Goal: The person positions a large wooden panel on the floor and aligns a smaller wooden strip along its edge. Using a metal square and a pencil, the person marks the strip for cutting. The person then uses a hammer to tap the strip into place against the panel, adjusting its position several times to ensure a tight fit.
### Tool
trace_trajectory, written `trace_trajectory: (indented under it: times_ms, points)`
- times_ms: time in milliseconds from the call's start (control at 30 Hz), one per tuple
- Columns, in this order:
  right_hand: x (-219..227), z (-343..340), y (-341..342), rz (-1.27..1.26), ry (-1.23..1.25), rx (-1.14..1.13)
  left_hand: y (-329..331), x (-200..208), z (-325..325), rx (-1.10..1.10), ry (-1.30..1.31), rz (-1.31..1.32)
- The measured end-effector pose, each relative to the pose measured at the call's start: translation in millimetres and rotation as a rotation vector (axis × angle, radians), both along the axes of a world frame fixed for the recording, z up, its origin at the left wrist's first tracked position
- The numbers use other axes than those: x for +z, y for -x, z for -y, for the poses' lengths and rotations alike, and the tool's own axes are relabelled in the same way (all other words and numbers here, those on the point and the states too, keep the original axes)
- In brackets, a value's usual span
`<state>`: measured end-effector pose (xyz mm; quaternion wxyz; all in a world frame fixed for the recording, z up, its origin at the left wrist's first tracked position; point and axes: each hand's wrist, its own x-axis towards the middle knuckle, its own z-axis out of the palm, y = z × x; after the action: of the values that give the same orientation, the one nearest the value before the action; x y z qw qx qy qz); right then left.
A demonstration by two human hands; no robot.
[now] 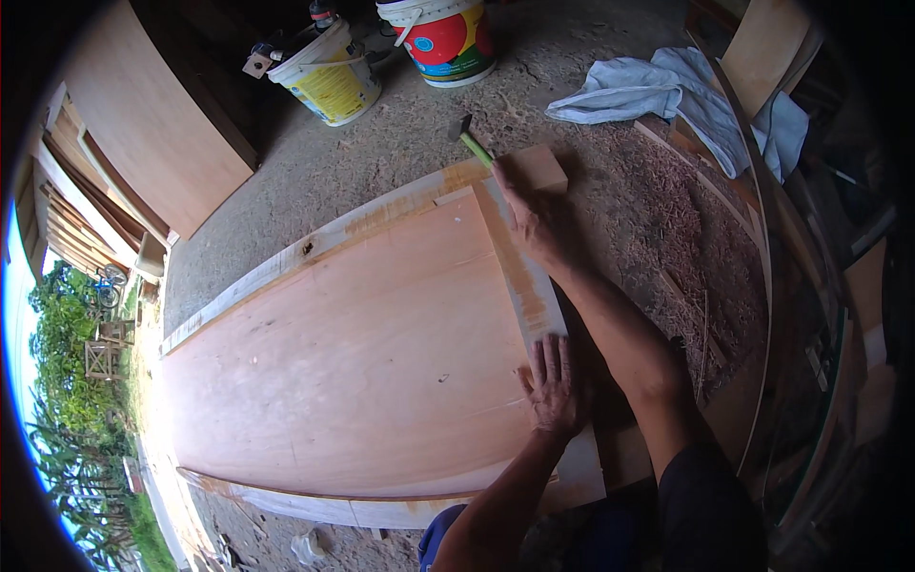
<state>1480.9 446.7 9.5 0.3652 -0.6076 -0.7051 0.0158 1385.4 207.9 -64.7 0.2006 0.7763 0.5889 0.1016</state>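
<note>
A large wooden panel (353,353), like a door, lies flat, with pale rails (515,272) framing its plywood face. My left hand (553,386) rests palm down on the near part of the right-hand rail, fingers spread. Farther along that same rail, my right hand (530,227) grips a hammer (475,148) by its green handle. The hammer's dark head points away, past the panel's far right corner. Most of the handle is hidden in the hand. Beside the hammer, a small wooden block (541,169) sits at that corner.
Two buckets, one yellow and white (334,86) and one multicoloured (443,43), stand on the rough floor beyond. A pale cloth (648,86) lies over boards at far right. Wood shavings (667,238) cover the floor right. Large boards (143,114) lean at far left.
</note>
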Motion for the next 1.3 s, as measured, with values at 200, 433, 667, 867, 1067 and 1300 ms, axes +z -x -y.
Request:
trace_trajectory:
  times_ms: [200,433,667,867,1067,1300]
  points:
    - [-64.6,-28.1,-22.4,0.044,0.245,0.061,-5.5,2.2,-1.0,-0.019,0.015,-0.020]
    - [-61.3,-15.3,-39.5,-1.718,0.442,-0.437,-10.5,1.5,-0.5,-0.010,0.046,-0.059]
    - [-60.6,-10.7,-45.8,-1.568,0.599,-0.182,-7.0,1.6,-2.8,-0.003,0.009,-0.070]
    - [-82.9,-11.5,-47.4,-1.400,0.827,-0.145,-10.9,0.9,-1.1,-0.015,0.025,-0.046]
    - [-66.6,-5.4,-30.5,-1.312,0.942,-0.110,-3.6,-3.8,-3.5,-0.004,0.008,-0.060]
    - [-64.6,-13.1,-28.4,-1.282,0.874,-0.099,-4.8,-1.5,-2.3,0.002,0.026,-0.071]
